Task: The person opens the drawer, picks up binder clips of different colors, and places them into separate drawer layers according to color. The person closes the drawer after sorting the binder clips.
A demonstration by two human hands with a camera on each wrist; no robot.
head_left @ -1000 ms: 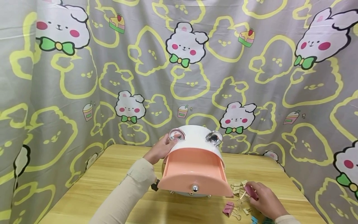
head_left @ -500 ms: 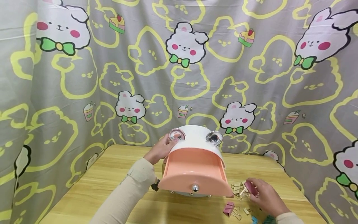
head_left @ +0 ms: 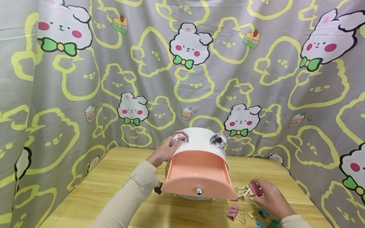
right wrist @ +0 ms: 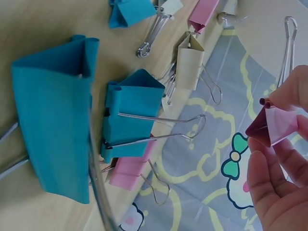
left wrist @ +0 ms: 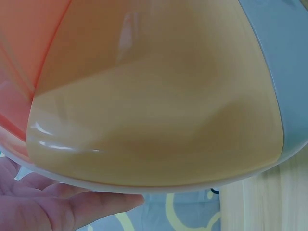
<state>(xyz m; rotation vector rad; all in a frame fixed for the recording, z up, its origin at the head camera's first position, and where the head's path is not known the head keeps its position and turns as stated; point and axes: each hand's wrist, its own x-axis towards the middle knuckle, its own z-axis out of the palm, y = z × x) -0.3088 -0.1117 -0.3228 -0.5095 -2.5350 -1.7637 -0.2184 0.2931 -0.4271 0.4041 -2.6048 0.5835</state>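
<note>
A white-topped box [head_left: 196,139] with two silver round eyes stands on the table, its peach drawer [head_left: 199,182] pulled out. My left hand [head_left: 163,152] rests on the box's upper left side, by one eye; in the left wrist view its fingers [left wrist: 106,207] lie straight along the white rim, beside a glossy tan side panel [left wrist: 159,106]. To the right of the drawer, my right hand [head_left: 271,198] pinches a pink binder clip [right wrist: 281,125] between thumb and fingers, above other clips. A loose pink binder clip [head_left: 233,212] lies in front of the drawer's right corner.
Cream binder clips [head_left: 242,191] lie close to the drawer's right corner. Teal binder clips [right wrist: 132,113] lie near the right hand. A small black object [head_left: 158,188] shows beside the box's left side. A patterned curtain [head_left: 188,79] hangs behind the wooden table [head_left: 114,186].
My right hand has shifted slightly up with the pink binder clip, and more of the teal clips shows beneath it. The left hand and the box have stayed in place.
</note>
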